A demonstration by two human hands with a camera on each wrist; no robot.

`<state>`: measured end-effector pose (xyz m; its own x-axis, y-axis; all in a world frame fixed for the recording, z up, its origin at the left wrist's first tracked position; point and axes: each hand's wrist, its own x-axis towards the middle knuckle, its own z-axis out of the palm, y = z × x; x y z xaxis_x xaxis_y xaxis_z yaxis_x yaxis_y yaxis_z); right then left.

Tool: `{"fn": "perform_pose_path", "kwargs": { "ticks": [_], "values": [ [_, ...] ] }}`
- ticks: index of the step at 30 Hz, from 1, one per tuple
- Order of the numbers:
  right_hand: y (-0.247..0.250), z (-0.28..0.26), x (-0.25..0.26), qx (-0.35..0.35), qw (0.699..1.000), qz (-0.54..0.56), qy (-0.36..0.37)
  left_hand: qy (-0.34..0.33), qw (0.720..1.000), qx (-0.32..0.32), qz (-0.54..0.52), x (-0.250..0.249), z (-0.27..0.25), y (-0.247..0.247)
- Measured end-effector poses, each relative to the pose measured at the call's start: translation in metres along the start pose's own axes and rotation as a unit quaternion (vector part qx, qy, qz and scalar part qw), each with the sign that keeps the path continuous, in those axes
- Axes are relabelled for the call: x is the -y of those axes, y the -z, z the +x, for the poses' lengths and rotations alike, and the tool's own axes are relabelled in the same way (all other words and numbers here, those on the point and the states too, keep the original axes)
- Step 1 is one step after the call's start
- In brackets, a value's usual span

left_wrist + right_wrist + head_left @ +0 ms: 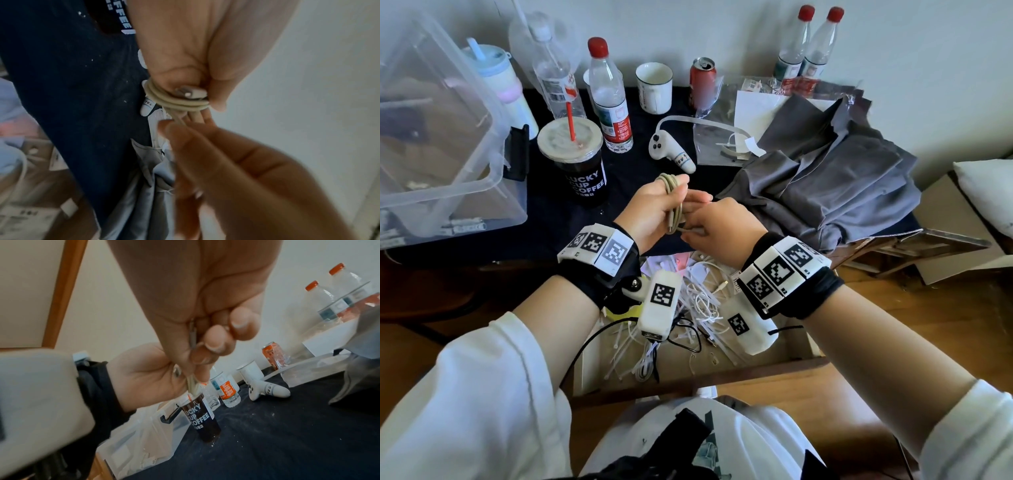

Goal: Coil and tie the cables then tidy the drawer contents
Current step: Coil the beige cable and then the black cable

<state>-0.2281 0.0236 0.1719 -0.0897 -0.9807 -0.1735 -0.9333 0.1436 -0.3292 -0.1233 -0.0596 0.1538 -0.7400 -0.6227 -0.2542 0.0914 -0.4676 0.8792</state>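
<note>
A beige cable (672,192) is wound in several loops around the fingers of my left hand (654,209), which holds it above the dark table. In the left wrist view the coil (176,100) lies across my fingers with a white plug (190,93) tucked under the thumb. My right hand (717,228) pinches the cable's loose end (180,121) just right of the coil. Its curled fingertips (213,345) grip the strand in the right wrist view. Below both wrists the open drawer (784,368) holds a tangle of white cables and zip ties (698,301).
A dark coffee cup (582,171) with a red straw stands just left of my hands. Water bottles (609,96), a white mug (654,87), a red can (702,82), a white controller (671,154), a clear bin (438,144) and grey cloth (832,174) crowd the table.
</note>
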Motion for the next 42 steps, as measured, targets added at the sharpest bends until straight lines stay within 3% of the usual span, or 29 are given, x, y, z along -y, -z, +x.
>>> {"fn": "perform_pose_path", "kwargs": {
  "ticks": [6, 12, 16, 20, 22, 23, 27, 30, 34, 38, 42],
  "values": [
    [0.005, -0.001, -0.005, -0.135, 0.982, 0.130, 0.011, 0.048, 0.998, 0.010, 0.046, 0.003, -0.007, -0.010],
    [0.008, 0.002, -0.026, -0.214, 0.944, 0.247, -0.045, 0.089, 0.988, 0.053, 0.114, 0.005, -0.012, -0.015],
    [0.009, 0.006, -0.040, -0.144, 0.918, 0.358, -0.094, 0.089, 0.991, 0.074, 0.071, 0.011, -0.011, -0.013],
    [0.008, 0.002, -0.034, -0.010, 0.888, 0.457, -0.059, 0.107, 0.986, 0.124, 0.008, 0.005, -0.008, -0.014],
    [0.008, -0.002, -0.027, 0.022, 0.867, 0.496, -0.049, 0.130, 0.984, 0.120, -0.005, 0.000, -0.006, -0.016],
    [0.007, -0.002, -0.024, 0.013, 0.871, 0.489, -0.051, 0.140, 0.984, 0.107, -0.005, -0.001, -0.005, -0.016],
    [0.002, 0.001, -0.018, -0.074, 0.935, 0.342, -0.063, 0.116, 0.992, 0.045, 0.004, 0.001, 0.000, -0.014],
    [-0.001, 0.004, -0.018, -0.106, 0.939, 0.320, -0.061, 0.083, 0.995, -0.034, 0.053, 0.005, 0.004, -0.012],
    [-0.008, 0.006, -0.020, -0.112, 0.952, 0.279, -0.060, 0.075, 0.994, -0.060, 0.055, 0.005, 0.004, -0.010],
    [-0.008, 0.007, -0.021, -0.119, 0.944, 0.308, -0.031, 0.141, 0.987, -0.021, 0.075, 0.005, -0.001, -0.004],
    [-0.010, 0.010, -0.021, -0.103, 0.942, 0.319, 0.005, 0.217, 0.969, 0.099, 0.057, 0.000, -0.010, -0.001]
  ]
}}
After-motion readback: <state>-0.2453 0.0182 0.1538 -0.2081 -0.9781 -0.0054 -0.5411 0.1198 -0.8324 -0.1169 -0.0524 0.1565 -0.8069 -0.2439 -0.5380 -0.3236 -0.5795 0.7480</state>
